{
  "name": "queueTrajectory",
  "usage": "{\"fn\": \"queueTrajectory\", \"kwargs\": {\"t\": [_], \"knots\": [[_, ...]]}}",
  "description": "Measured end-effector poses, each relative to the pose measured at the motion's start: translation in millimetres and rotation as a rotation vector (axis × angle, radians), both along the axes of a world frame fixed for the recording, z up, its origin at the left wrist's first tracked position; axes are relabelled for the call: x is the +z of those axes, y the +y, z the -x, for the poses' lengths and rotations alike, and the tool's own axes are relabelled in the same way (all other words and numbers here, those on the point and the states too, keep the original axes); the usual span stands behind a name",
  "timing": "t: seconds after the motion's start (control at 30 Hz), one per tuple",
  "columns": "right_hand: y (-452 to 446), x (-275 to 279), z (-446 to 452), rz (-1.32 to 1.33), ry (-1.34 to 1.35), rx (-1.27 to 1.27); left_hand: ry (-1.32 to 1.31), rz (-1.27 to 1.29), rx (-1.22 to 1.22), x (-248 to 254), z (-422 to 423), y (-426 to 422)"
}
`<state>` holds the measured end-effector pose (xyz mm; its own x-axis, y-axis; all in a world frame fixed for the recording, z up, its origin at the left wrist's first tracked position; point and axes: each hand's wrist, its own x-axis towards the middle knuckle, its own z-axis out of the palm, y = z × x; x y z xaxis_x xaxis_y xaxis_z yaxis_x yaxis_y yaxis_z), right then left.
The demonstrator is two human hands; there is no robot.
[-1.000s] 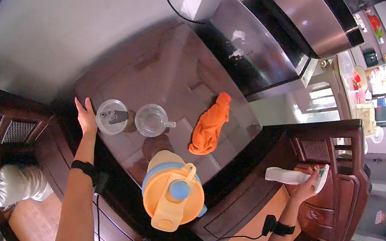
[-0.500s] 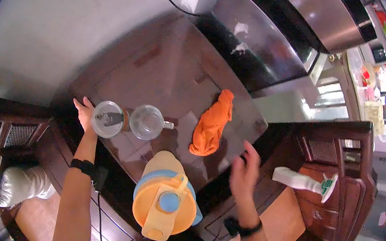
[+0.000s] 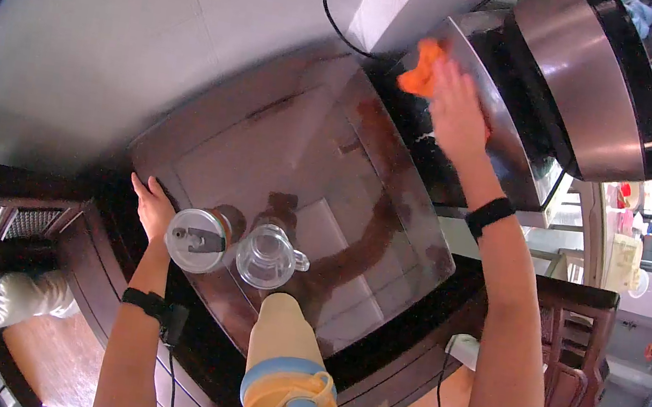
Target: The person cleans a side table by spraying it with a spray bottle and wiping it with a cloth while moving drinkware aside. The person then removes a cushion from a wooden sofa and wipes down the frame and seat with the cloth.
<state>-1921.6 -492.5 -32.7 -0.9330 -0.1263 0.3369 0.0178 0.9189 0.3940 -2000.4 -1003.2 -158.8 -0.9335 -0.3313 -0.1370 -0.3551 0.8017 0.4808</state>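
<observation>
My right hand (image 3: 458,110) reaches to the back right and holds an orange cloth (image 3: 423,70) against a glossy black surface (image 3: 416,116). The hand and cloth are blurred, and a small white smear shows beside the wrist. At the left edge of the dark wooden table (image 3: 267,146), my left hand (image 3: 152,207) rests with fingers apart, holding nothing. Beside it stands a lidded tumbler (image 3: 197,243) with a grey flip piece on top. A clear glass mug (image 3: 267,257) is just right of the tumbler. Close to my body rises a cream bottle (image 3: 286,346) with a blue band.
A large silver and black appliance (image 3: 561,78) sits beyond the black surface. Dark wooden chairs (image 3: 35,223) flank the table, one bearing a white cushion (image 3: 33,298). A white bottle (image 3: 465,349) lies partly behind my right forearm. A black cable (image 3: 331,11) hangs at the wall.
My right hand has picked up the orange cloth from the table and carried it up right to the black surface, covering most of the white smears there. My left hand stays at the table edge.
</observation>
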Motion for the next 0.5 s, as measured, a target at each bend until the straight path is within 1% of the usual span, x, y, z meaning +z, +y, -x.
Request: {"fn": "queueTrajectory", "kwargs": {"t": [0.03, 0.1, 0.17, 0.23, 0.3, 0.37, 0.4, 0.43, 0.47, 0.5], "knots": [[8.8, -17.7, -11.0, 0.150, -0.140, 0.070, 0.024, -0.006, -0.005, -1.7, -1.0, 0.8], [25.3, -68.7, -73.3, 0.293, -0.408, -0.014, 0.050, -0.012, -0.006, -2.6, 2.1, 0.2], [35.0, -87.7, -144.5, -0.411, -0.597, 0.120, 0.059, -0.030, -0.018, -2.9, -0.7, -1.2], [26.8, -75.3, -137.7, -0.397, -0.635, 0.133, 0.050, -0.026, 0.001, 0.3, -2.6, 2.1], [14.2, -65.0, -111.8, -0.481, -0.784, 0.085, 0.050, -0.014, 0.002, 4.4, -2.3, 3.8], [2.7, -52.9, -52.7, -0.524, -0.681, 0.118, 0.073, -0.018, -0.012, 4.9, -3.6, 4.3], [4.8, -57.2, -22.2, -0.542, -0.447, 0.131, 0.074, -0.012, -0.005, 3.3, -3.7, 3.9], [0.9, -48.9, 8.1, -0.459, -0.359, 0.118, 0.033, -0.011, 0.023, 0.8, -0.6, 2.2], [-7.3, -36.4, 36.3, -0.571, -0.390, 0.071, -0.015, -0.005, 0.045, -2.0, 0.7, -0.2], [-17.5, -23.0, 57.7, -0.611, -0.367, 0.023, -0.020, 0.011, 0.048, -3.6, 0.5, -1.5]]}}
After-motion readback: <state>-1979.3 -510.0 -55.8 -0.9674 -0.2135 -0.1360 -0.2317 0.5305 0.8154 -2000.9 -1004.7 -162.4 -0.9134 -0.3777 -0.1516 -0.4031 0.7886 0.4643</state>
